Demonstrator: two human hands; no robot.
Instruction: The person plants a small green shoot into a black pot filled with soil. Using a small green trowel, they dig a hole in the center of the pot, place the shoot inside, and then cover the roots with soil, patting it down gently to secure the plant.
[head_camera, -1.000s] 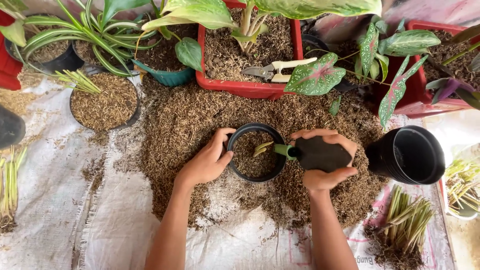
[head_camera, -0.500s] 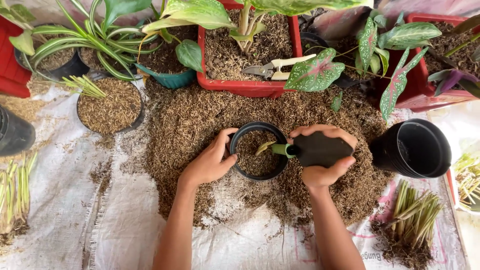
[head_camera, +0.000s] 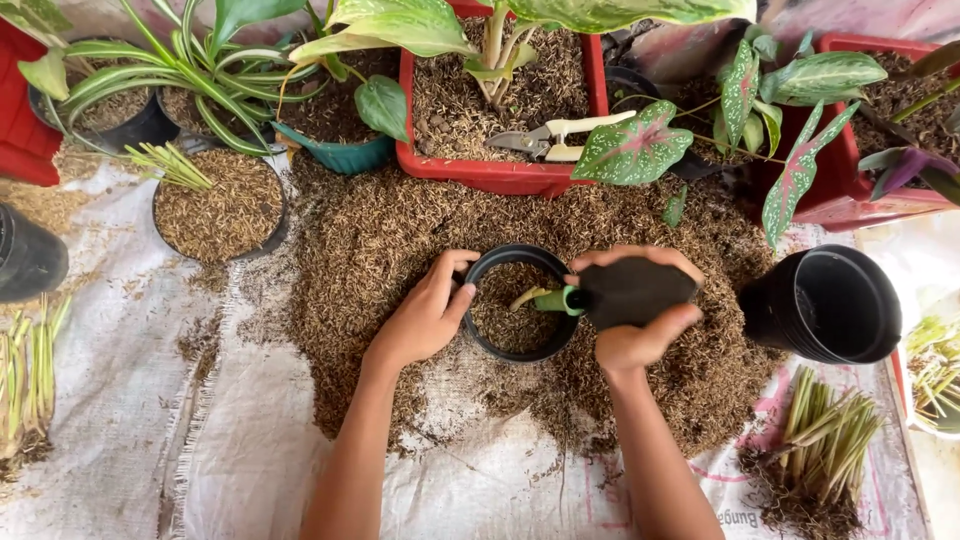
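At the far left we see a bundle of pale cuttings (head_camera: 28, 375) on the white woven sheet (head_camera: 130, 430), and above it a black pot filled with husk mix (head_camera: 218, 205). Moving in, our left hand (head_camera: 425, 315) curves open around the left rim of the small black pot (head_camera: 518, 302), fingers touching it, gripping nothing else. The pot sits in the middle of the heap of brown husk mix (head_camera: 400, 250), partly filled (a pale shoot lies inside). Our right hand (head_camera: 635, 320) is closed around a dark trowel (head_camera: 630, 292), its green neck over the pot's right rim. Further right lies an empty black pot (head_camera: 825, 305), tipped on its side, with more cuttings (head_camera: 825, 440) below
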